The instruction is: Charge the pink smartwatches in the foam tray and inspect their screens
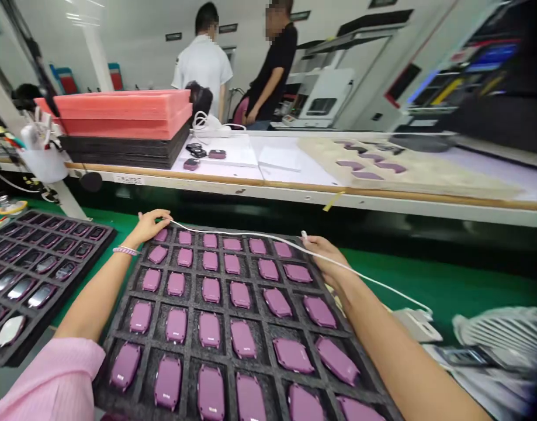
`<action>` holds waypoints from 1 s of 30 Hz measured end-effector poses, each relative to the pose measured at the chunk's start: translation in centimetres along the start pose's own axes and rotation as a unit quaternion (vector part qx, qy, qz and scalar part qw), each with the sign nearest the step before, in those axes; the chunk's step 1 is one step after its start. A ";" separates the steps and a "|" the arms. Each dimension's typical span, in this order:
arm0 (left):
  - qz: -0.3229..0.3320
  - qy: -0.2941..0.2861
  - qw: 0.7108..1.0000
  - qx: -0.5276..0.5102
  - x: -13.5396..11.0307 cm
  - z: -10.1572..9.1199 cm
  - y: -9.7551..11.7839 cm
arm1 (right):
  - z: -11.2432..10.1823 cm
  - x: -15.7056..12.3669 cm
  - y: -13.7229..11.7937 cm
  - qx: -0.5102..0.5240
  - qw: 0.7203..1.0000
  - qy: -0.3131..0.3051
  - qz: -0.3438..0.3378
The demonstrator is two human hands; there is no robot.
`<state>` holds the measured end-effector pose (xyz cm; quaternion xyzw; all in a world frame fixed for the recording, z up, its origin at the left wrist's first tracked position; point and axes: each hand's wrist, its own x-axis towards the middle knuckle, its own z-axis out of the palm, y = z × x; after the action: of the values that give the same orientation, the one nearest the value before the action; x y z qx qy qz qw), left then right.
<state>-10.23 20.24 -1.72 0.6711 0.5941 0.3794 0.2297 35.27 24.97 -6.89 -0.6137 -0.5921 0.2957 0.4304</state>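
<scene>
A black foam tray (193, 333) lies in front of me, holding rows of purple watch-like casings (209, 330), one to a compartment. My left hand (153, 225) is at the tray's far left corner, its fingers closed at the end of the visible run of a thin white cable (242, 233). My right hand (327, 257) is closed by the far right corner, with a small white tip (304, 234), which looks like a cable plug, at its fingertips. The cable crosses the tray's far edge and passes over my right hand. Part of the right fingers is hidden.
Another black tray (99, 248) with dark-screened watches stands left. A white box (417, 324) and a white ribbed object (505, 333) lie right. The raised shelf (277, 190) bears pink foam (119, 114) and loose purple parts. Two people (204, 70) stand beyond.
</scene>
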 end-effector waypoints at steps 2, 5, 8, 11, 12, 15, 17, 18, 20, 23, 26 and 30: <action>-0.036 0.013 0.997 -0.061 0.6 0.5 -1.7 | 0.5 0.5 1.0 0.033 0.998 -0.017 0.050; -0.095 0.035 0.985 -0.138 1.2 1.4 -3.7 | 1.0 1.0 2.0 0.062 0.992 -0.030 0.106; -0.134 0.053 0.972 -0.186 1.2 2.2 -4.3 | 0.9 0.9 2.3 0.071 0.988 -0.026 0.134; -0.150 0.059 0.965 -0.208 0.4 2.7 -3.7 | 0.1 0.1 2.2 0.070 0.988 -0.026 0.135; -0.151 0.060 0.964 -0.210 0.1 2.8 -3.3 | -0.3 -0.3 2.1 0.068 0.989 -0.027 0.131; -0.145 0.063 0.968 -0.196 -0.8 3.2 -1.9 | -1.5 -2.1 1.9 0.057 0.991 -0.027 0.114; -0.136 0.067 0.974 -0.169 -1.3 3.2 -0.8 | -2.4 -3.8 1.8 0.048 0.993 -0.023 0.105; -0.130 0.072 0.977 -0.151 -1.5 3.0 -0.1 | -2.9 -5.0 1.8 0.043 0.994 -0.021 0.100; -0.115 0.083 0.984 -0.107 -1.9 2.3 1.4 | -4.2 -7.8 1.9 0.032 0.995 -0.017 0.088; -0.086 0.091 0.991 -0.044 -2.0 1.0 3.6 | -7.0 -13.1 1.9 0.006 0.998 -0.007 0.064; -0.067 0.164 0.983 0.039 -1.9 0.1 5.0 | -10.2 -18.3 2.2 -0.061 0.997 0.038 0.028; -0.096 0.193 0.975 0.054 -2.4 -0.1 5.8 | -13.1 -21.9 4.0 -0.283 0.946 0.150 0.041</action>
<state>-6.69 16.80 2.17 0.5364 0.7082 0.4459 0.1094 45.92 1.47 -7.65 -0.7714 -0.5542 0.0382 0.3104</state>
